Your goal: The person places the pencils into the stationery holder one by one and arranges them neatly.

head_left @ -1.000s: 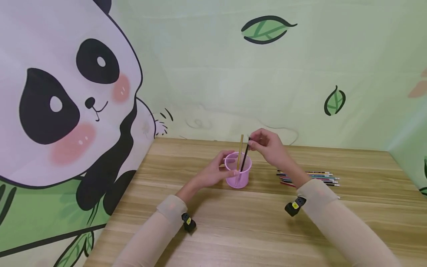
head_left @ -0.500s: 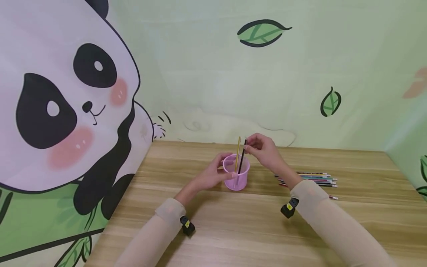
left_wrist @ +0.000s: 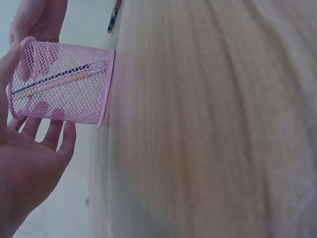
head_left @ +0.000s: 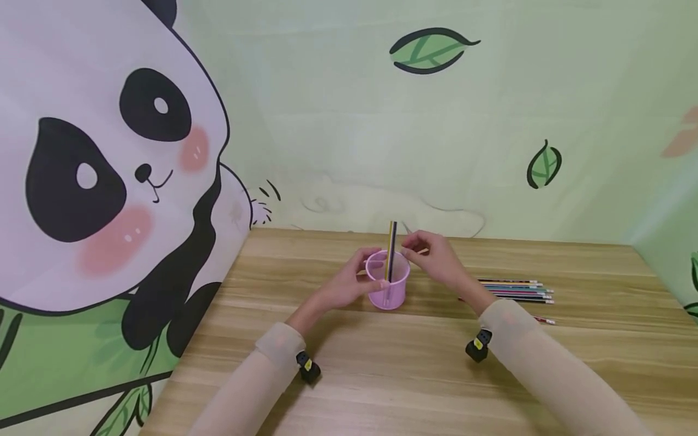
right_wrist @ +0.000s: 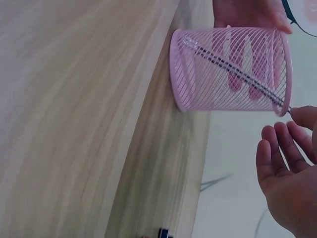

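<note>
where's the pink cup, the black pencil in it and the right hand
Pink cup (head_left: 397, 296): head view, front wall
Black pencil (head_left: 392, 249): head view, middle of shaft
Right hand (head_left: 438, 259): head view, mid-hand

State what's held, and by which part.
The left hand holds the pink mesh pencil cup around its upper half; the right hand holds nothing.

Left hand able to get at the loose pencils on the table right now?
Likely no: the left hand holds the pink mesh pencil cup, and the right arm lies between it and the loose pencils.
</note>
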Demonstrator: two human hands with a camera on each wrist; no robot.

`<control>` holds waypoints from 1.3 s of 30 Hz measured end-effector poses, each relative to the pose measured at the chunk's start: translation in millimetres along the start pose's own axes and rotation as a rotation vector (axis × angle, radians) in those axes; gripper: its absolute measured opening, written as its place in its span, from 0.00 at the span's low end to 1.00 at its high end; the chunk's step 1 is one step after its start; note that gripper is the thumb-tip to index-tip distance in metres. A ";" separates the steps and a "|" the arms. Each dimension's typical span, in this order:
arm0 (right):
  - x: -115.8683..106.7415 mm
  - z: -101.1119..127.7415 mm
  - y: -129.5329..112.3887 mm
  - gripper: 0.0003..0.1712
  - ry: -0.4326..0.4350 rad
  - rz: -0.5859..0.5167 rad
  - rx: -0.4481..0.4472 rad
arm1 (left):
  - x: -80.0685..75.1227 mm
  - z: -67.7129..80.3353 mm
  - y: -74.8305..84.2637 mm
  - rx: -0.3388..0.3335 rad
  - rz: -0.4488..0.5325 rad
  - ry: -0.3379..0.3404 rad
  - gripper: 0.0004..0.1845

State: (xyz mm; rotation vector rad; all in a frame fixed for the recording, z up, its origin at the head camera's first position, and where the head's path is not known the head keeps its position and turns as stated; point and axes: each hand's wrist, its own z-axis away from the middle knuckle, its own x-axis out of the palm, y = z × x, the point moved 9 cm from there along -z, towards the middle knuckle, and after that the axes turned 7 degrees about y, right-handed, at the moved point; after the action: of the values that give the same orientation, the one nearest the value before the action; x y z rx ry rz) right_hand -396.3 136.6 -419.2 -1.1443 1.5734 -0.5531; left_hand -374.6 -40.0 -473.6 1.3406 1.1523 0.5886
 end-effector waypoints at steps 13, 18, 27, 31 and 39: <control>-25.4 10.2 29.2 0.04 -0.093 0.176 -0.019 | 1.8 -1.8 -2.0 0.009 0.026 -0.002 0.42; -37.4 13.8 45.3 0.02 -0.125 0.246 -0.044 | 1.1 -3.1 -3.4 0.013 0.018 0.009 0.42; -55.3 21.7 72.7 0.03 -0.148 0.317 -0.043 | 0.3 -3.6 -0.7 0.038 0.024 -0.001 0.42; -57.6 26.7 84.2 0.03 -0.167 0.350 -0.007 | 0.2 -3.0 -1.5 0.032 0.015 -0.001 0.42; -55.2 27.9 100.1 0.03 -0.213 0.352 0.072 | 0.6 -1.6 -0.2 0.033 0.020 -0.003 0.42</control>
State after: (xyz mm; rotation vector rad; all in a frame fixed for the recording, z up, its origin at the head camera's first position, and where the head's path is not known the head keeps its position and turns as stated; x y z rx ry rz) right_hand -410.5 234.0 -483.6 -0.8178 1.5114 -0.2438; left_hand -375.9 -38.8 -473.7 1.3822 1.1517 0.5844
